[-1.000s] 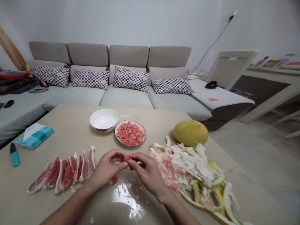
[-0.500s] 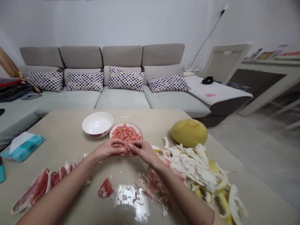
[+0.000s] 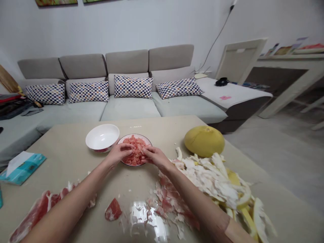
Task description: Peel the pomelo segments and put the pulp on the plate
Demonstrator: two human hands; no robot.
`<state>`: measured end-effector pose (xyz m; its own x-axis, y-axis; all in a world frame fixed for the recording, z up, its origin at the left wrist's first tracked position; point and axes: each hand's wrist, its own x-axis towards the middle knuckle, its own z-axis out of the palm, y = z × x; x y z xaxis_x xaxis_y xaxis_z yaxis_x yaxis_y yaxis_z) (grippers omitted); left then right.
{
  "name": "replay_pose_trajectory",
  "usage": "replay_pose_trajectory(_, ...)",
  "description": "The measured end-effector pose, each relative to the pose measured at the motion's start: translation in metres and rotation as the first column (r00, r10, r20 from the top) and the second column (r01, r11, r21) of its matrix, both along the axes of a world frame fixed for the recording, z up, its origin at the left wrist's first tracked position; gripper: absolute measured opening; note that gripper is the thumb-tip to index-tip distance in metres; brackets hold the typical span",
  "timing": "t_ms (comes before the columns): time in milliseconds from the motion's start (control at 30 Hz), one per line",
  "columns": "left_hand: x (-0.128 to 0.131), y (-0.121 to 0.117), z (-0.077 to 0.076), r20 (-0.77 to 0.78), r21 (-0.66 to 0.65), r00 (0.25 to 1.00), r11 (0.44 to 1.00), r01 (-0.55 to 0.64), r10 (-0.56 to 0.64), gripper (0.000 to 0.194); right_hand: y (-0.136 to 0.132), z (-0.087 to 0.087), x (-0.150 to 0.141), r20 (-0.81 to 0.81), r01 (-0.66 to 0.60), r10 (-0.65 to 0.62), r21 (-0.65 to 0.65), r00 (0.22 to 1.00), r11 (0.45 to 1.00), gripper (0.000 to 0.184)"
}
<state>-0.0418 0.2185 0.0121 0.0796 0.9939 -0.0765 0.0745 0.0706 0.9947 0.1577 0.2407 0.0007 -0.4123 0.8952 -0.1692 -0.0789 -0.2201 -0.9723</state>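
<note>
A white dark-rimmed plate [image 3: 144, 136] holds a heap of pink pomelo pulp pieces [image 3: 135, 143]. My left hand [image 3: 120, 152] is over the plate's left side, fingers curved and thumb apart, with nothing visible between them. Across the pulp, my right hand [image 3: 153, 156] hovers at the right rim, its thumb and fingers also apart. Whether the right fingertips touch the pulp is hard to see. Nearer me on the table lies one unpeeled pomelo piece [image 3: 113, 210]. Pomelo segments [image 3: 32, 216] in their skins lie at the left, partly behind my left forearm.
Beside the plate stands a white bowl [image 3: 102, 136]. A whole yellow pomelo [image 3: 204, 141] sits at the right, behind piled rind and white pith [image 3: 212, 179]. Torn membranes [image 3: 168, 200] lie under my right forearm. A blue tissue pack [image 3: 24, 168] rests on the table [image 3: 76, 162] at left.
My hands have drawn apart over the plate; earlier they were close together at its near edge with pomelo pulp between the fingertips. The view has tilted slightly.
</note>
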Motion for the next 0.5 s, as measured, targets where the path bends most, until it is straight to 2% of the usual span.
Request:
replay_pose_trajectory(167,0.001,0.002,0.003,-0.03,0.036,1.0,0.999,-0.009,0.01,0.041,-0.002,-0.001,-0.001,-0.008,-0.004,0.004,0.006,1.0,1.0,0.031)
replay_pose_trajectory(300,0.0,0.002,0.008,-0.109,0.09,0.994,0.996,-0.001,0.011,0.036,0.001,-0.004,-0.001,0.0,0.019,-0.019,0.034,1.0,0.999,0.032)
replay_pose_trajectory(500,0.011,-0.006,0.025,-0.249,0.222,0.968,0.975,0.019,0.038,0.033,-0.001,-0.004,-0.002,0.016,0.001,-0.003,0.111,1.0,0.994,0.037)
